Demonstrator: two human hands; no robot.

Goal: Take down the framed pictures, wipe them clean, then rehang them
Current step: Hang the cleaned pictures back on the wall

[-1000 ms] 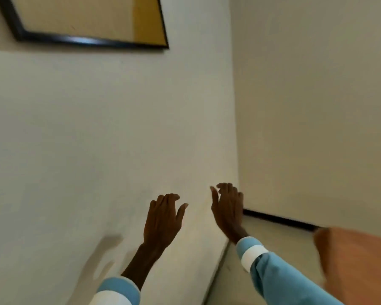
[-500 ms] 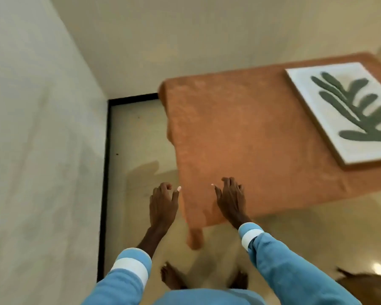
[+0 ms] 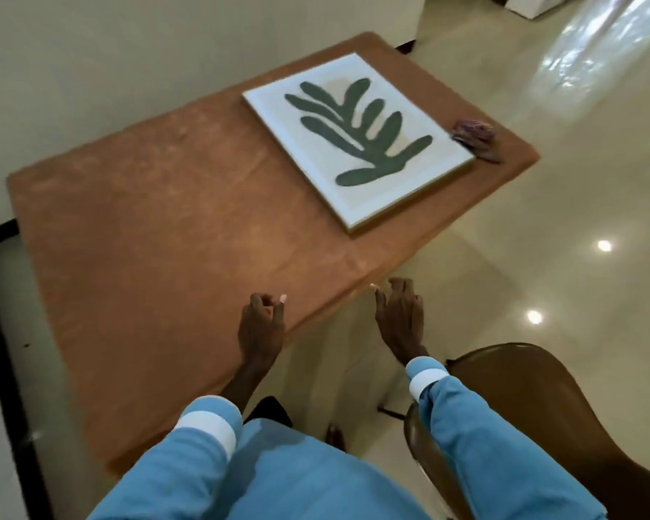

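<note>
A framed picture of a green leaf on white lies flat on the far right part of an orange-covered table. A crumpled purplish cloth rests beside the frame's right end. My left hand hovers over the table's near edge with fingers loosely curled, holding nothing. My right hand floats just past the table's edge above the floor, fingers apart and empty. Both hands are well short of the picture.
A brown chair stands close at the lower right. A pale wall runs behind the table, with a dark skirting strip at the left. Glossy cream floor spreads to the right.
The view swung from the wall with a hung black frame down and right to the table. The leaf picture and cloth came fully into view; my hands stayed empty.
</note>
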